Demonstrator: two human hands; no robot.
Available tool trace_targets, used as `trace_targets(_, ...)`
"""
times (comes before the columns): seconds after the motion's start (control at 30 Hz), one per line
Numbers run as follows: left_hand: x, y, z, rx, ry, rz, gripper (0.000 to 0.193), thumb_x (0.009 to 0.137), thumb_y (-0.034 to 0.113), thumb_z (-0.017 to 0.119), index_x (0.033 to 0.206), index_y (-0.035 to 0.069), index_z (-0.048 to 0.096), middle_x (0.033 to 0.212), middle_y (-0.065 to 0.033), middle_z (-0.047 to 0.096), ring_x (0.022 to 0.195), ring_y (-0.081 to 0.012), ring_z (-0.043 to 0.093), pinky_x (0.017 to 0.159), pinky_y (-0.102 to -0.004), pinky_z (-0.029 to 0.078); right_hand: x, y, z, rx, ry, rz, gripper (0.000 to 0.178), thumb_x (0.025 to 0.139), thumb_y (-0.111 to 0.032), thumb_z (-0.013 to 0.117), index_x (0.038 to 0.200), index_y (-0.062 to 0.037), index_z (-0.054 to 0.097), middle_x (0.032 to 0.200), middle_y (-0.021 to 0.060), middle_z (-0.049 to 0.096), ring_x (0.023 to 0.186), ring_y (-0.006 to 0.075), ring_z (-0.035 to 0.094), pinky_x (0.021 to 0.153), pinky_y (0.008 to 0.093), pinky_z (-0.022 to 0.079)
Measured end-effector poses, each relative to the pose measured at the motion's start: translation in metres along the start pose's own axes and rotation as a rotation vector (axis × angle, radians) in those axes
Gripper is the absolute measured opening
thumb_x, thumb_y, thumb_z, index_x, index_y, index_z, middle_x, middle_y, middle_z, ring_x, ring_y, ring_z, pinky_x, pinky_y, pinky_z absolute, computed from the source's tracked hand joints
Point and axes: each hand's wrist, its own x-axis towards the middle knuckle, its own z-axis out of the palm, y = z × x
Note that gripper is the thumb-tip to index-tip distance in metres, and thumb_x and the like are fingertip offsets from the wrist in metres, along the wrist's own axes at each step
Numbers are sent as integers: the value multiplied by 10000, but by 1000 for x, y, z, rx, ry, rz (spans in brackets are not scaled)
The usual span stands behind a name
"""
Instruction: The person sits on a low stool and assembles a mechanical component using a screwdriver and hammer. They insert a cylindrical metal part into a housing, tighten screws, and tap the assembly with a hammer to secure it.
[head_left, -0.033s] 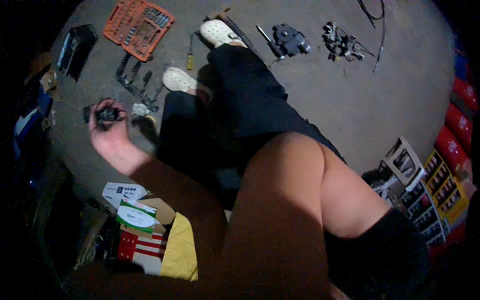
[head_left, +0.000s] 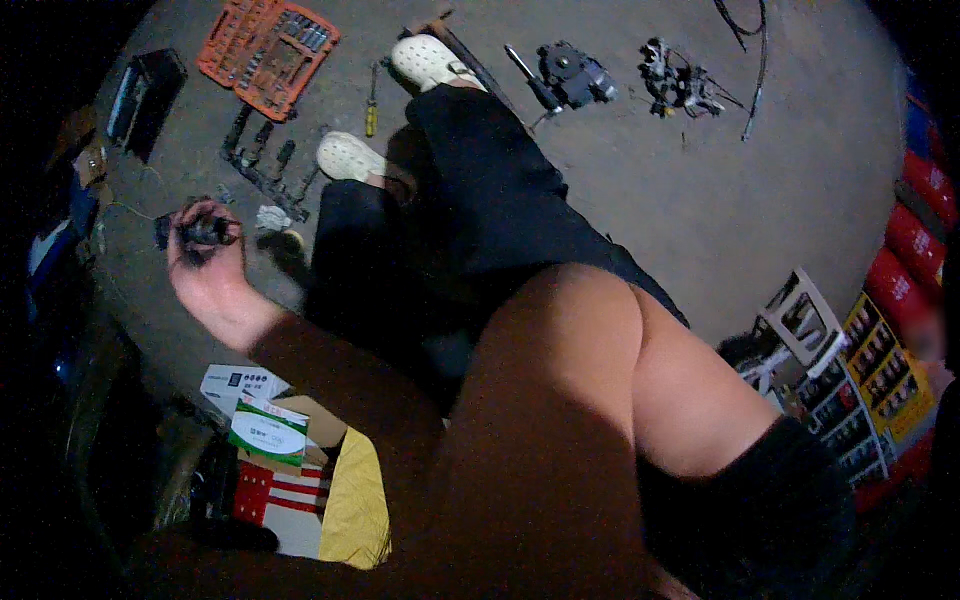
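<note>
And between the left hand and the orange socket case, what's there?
A dark pronged part on the floor, plus something small and pale near the left hand, too small to identify. Shows in the head view.

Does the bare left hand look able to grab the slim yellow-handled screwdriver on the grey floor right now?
Probably not right away: the left hand is closed around a chunky black part, and a white perforated clog lies roughly between it and the slim yellow-handled screwdriver.

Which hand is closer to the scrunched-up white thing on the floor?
Left. The left hand, holding a dark part, is just left of the scrunched-up white thing; the right hand isn't in view.
</note>
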Motion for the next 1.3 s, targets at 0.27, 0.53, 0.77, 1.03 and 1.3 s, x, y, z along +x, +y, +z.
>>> trace_targets(0.27,-3,0,28,-39,52,125,78,832,39,482,759,35,456,718,-64,450,681,-176,471,655,-325,385,-15,11,2,121,46,36,250,753,-215,641,922,-31,648,828,163,645,792,313,637,694,381,507)
trace_targets(0.53,-17,-15,44,-176,-3,-37,88,843,112,462,778,54,445,729,-66,426,706,-196,462,693,-368,380,-24,11,7,267,32,49,265,752,-205,646,957,-37,631,817,166,635,780,318,631,680,382,504)
trace_targets(0.77,-10,-12,25,-118,-138,-83,225,865,133,442,988,-39,517,900,-125,576,879,-254,556,791,-365,416,-23,10,10,531,7,71,284,751,-196,649,988,-43,616,807,169,626,771,322,625,667,383,502)
trace_targets(1.03,-9,-9,38,-432,-142,-37,164,911,87,482,1016,-35,515,861,-91,563,747,-169,550,632,-260,470,12,-2,-1,659,164,-60,310,749,-185,654,1023,-49,599,795,172,616,760,327,619,652,384,499)
trace_targets(1.3,-25,-16,32,-478,-140,83,126,911,85,477,967,-29,480,807,-73,492,651,-131,454,552,-228,392,-40,178,51,37,433,453,226,847,-168,612,941,35,587,726,151,607,643,169,605,606,317,479)
